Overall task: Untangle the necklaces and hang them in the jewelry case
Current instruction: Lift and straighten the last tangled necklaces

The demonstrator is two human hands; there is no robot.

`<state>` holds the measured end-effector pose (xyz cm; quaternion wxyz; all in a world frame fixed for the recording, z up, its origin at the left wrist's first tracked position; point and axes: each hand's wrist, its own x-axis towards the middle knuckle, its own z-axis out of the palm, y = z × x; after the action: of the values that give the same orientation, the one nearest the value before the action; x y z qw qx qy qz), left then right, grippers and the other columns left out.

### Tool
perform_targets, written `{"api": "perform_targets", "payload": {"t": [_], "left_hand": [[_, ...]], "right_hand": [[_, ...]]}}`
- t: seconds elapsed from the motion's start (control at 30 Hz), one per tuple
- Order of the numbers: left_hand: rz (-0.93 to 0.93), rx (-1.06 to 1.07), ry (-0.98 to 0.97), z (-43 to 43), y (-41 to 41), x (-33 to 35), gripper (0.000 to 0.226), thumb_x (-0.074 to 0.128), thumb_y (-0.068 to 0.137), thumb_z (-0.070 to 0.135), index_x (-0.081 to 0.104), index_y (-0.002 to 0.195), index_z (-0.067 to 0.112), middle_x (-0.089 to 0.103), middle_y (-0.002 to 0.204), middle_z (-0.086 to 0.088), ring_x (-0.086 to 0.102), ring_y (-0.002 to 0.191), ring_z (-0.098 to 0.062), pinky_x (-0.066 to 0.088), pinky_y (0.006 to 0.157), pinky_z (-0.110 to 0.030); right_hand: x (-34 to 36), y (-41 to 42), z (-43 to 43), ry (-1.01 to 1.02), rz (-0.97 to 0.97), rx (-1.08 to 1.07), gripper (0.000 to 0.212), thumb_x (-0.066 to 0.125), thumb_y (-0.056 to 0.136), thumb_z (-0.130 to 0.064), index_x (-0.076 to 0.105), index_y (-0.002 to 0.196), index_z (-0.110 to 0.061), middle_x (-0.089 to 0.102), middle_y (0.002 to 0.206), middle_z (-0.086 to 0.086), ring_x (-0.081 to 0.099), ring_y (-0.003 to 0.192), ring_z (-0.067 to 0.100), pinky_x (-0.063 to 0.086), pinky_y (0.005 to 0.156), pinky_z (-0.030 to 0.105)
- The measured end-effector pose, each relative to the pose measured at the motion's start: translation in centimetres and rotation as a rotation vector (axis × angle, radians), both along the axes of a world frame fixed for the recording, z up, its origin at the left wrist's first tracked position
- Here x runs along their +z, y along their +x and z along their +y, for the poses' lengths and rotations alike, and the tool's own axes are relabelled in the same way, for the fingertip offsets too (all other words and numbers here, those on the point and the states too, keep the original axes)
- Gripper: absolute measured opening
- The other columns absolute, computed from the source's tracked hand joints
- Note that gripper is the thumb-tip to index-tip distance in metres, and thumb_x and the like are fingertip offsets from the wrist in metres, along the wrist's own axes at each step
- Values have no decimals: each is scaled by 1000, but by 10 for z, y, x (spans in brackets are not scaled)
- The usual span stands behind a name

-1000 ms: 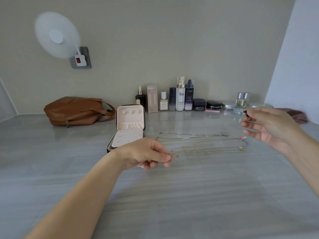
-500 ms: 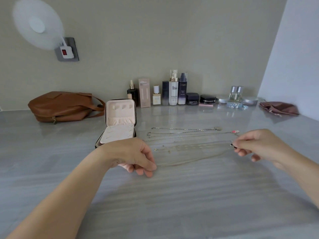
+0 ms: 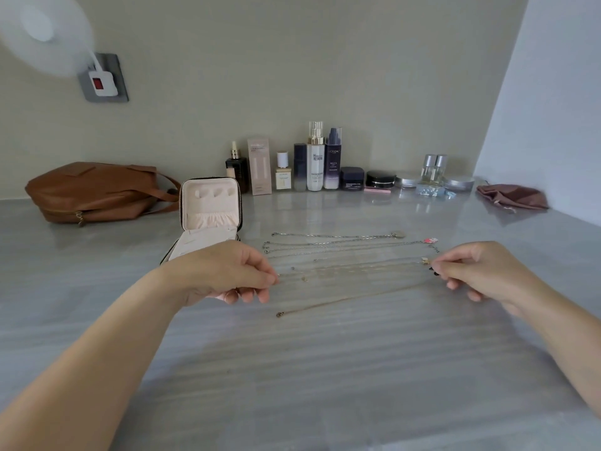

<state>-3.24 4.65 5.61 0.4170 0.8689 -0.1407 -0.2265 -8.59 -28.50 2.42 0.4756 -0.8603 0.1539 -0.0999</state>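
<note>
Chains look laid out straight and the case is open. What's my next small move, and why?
Probably pinch the loose clasp end of the nearest gold necklace with the left hand: it lies free on the table, its other end reaches the right hand, and the jewelry case stands open.

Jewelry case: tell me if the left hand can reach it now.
Probably yes: the open jewelry case sits just beyond the left hand with nothing between, though its fingers seem to pinch a gold necklace.
</note>
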Motion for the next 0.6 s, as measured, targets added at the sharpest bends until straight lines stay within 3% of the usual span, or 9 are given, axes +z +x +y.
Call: {"api": "perform_targets", "payload": {"t": [0.23, 0.4, 0.6], "left_hand": [[72, -132, 114, -2, -6, 0, 6, 67, 80, 14, 66, 74, 16, 71, 65, 2, 60, 54, -4, 41, 45, -15], [-42, 31, 126, -1, 1, -5, 12, 65, 81, 17, 63, 70, 16, 65, 58, 5, 55, 48, -3, 38, 42, -16], [-165, 55, 217, -1, 4, -13, 8, 64, 80, 19, 63, 74, 13, 65, 64, 0, 53, 50, -9, 35, 40, -15]], "right_hand": [[-6, 3, -7, -53, 22, -30, 6, 65, 79, -5, 69, 76, -9, 59, 67, 18, 37, 54, 24, 20, 31, 16], [-10, 5, -10, -82, 11, -19, 7, 66, 78, -8, 69, 73, -12, 61, 67, 18, 39, 60, 26, 22, 32, 15], [-11, 4, -10, -149, -4, -6, 5, 68, 77, -11, 71, 74, -14, 59, 57, 9, 37, 44, 22, 24, 30, 16]]}}
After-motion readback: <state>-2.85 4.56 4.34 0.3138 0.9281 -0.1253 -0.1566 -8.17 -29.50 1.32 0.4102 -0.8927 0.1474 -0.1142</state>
